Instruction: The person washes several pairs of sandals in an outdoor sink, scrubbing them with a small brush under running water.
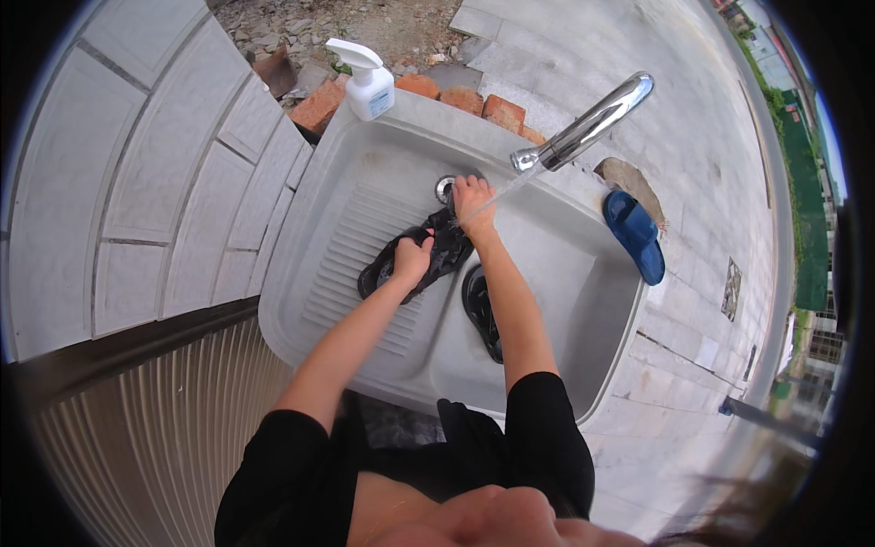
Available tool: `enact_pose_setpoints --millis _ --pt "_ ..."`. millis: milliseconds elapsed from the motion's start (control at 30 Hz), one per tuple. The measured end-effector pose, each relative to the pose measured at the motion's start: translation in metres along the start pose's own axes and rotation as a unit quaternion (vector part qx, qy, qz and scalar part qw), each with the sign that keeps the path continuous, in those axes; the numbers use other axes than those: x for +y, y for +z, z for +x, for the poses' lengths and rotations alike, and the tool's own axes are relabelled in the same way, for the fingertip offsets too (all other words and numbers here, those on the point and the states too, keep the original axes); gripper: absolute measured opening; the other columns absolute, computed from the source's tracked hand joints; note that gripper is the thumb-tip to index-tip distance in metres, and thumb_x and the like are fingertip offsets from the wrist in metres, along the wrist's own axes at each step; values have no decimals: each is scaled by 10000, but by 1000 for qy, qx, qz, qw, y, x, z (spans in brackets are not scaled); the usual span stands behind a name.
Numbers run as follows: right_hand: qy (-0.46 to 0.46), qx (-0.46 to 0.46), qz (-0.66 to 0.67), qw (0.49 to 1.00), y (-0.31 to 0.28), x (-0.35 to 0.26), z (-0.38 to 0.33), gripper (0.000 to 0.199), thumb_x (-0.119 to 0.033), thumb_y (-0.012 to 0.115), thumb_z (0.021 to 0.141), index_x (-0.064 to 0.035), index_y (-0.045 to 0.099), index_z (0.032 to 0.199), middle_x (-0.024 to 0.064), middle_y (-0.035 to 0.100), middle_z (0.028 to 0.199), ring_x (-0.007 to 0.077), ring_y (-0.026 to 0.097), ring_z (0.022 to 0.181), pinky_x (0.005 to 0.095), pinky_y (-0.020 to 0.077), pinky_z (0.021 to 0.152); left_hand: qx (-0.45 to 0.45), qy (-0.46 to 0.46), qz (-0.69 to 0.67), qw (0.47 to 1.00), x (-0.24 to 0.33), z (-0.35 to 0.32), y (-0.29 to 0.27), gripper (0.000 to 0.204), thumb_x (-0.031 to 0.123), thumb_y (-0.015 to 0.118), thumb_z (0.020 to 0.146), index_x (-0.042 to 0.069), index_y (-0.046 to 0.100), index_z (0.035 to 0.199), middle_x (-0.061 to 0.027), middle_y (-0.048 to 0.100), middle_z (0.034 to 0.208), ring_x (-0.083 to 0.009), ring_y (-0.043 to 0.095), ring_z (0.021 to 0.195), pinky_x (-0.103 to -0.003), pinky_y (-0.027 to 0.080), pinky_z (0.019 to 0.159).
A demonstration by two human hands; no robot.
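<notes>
A wet black sandal (447, 251) lies slantwise over the ribbed washboard side of a grey sink (287, 273). My left hand (412, 261) grips its near half, with the thumb on top. My right hand (474, 202) is closed over its far end, beside the round metal drain (445, 189). From the chrome faucet (592, 123) a thin stream of water falls onto my right hand and wrist. A second black sandal (478, 305) rests in the deeper right basin, partly hidden behind my right forearm.
A white pump bottle (368, 91) stands on the sink's far left corner. One blue slipper (634, 235) sits on the right rim. Red bricks (504, 113) line the back edge, and a tiled wall (155, 173) rises close on the left.
</notes>
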State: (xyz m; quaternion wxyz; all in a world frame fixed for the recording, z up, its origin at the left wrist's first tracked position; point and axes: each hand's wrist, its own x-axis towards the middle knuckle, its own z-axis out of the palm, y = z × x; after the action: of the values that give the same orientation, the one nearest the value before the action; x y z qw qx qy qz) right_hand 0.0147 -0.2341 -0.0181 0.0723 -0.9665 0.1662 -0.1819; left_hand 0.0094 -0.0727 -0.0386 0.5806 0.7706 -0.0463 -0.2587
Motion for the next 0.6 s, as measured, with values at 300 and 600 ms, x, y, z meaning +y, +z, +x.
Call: enact_pose_setpoints --millis 300,600 --pt "67 12 2 998 6 10 -9 195 -226 608 792 -72 513 720 124 567 636 304 598 595 403 478 532 -34 -35 -2 999 13 -4 0 188 81 598 824 -15 639 980 -112 668 917 -188 617 845 -294 456 757" --pt "78 -40 -21 996 -13 -4 -51 177 -189 599 791 -63 514 700 122 576 633 311 584 567 404 455 510 6 -63 37 997 20 -7 -11 185 109 604 819 12 648 970 -141 665 868 -229 628 792 -318 459 723"
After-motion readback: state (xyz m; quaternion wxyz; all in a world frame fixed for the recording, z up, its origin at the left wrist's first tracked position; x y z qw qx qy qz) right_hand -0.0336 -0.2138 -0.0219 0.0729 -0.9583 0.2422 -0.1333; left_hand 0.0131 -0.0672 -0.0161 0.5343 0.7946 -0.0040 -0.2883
